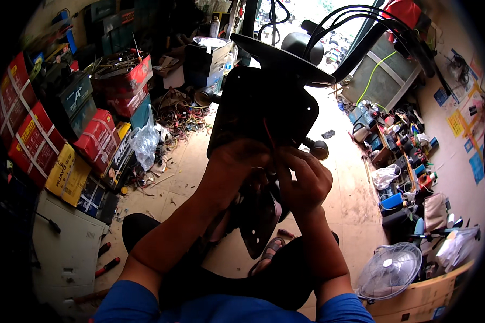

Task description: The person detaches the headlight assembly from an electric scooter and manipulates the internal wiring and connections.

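In the head view the dark front of a two-wheeler fills the middle, with a black panel, handlebar cables above and small round lamps at its sides. A thin red wire runs down the panel to my fingers. My right hand pinches at that wire, knuckles bent, just below the panel. My left hand is curled beside it in deep shadow; what its fingertips hold is hidden. Below them a black plate with holes hangs between my knees.
Stacked red and yellow boxes, a wire heap and grey cabinet line the left. Small items crowd the right wall, above a fan. A green cable crosses a panel near the bright doorway. My sandalled foot rests below.
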A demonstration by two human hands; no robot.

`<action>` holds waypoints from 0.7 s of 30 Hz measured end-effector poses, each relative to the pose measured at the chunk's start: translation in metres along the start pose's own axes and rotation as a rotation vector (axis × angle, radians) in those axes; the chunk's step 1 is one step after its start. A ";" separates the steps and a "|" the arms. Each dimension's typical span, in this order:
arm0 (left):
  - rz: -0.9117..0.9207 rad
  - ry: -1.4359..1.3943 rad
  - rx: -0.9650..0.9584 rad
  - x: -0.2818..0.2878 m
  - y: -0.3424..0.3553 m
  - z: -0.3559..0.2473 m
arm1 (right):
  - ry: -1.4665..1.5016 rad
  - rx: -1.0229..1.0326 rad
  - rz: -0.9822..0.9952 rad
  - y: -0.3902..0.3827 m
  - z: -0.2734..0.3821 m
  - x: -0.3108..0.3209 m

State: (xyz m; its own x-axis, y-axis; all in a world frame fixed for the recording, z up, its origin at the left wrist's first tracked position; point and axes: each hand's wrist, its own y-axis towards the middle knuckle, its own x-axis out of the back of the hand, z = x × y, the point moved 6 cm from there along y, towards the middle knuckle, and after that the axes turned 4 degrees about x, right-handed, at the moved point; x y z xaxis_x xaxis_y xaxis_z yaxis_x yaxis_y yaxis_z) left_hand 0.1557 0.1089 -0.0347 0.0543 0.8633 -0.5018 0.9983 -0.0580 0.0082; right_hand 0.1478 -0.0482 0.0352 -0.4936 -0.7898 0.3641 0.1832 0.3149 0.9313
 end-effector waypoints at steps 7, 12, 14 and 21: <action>0.017 0.053 0.012 0.001 0.000 -0.006 | -0.070 0.178 0.075 0.005 0.004 0.002; 0.024 0.082 0.005 0.000 0.002 -0.008 | -0.145 0.338 0.125 0.009 0.003 0.002; 0.041 0.069 0.009 -0.001 0.003 -0.008 | -0.160 0.376 0.159 0.011 0.005 0.003; 0.045 0.103 0.010 -0.001 0.004 -0.008 | -0.131 0.438 0.300 0.016 0.009 0.004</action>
State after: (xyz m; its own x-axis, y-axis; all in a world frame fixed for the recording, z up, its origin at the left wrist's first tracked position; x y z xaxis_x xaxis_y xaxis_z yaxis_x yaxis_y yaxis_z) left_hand 0.1595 0.1115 -0.0274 0.1016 0.9067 -0.4094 0.9945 -0.1023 0.0202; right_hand 0.1408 -0.0414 0.0511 -0.5812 -0.5683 0.5824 -0.0255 0.7281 0.6850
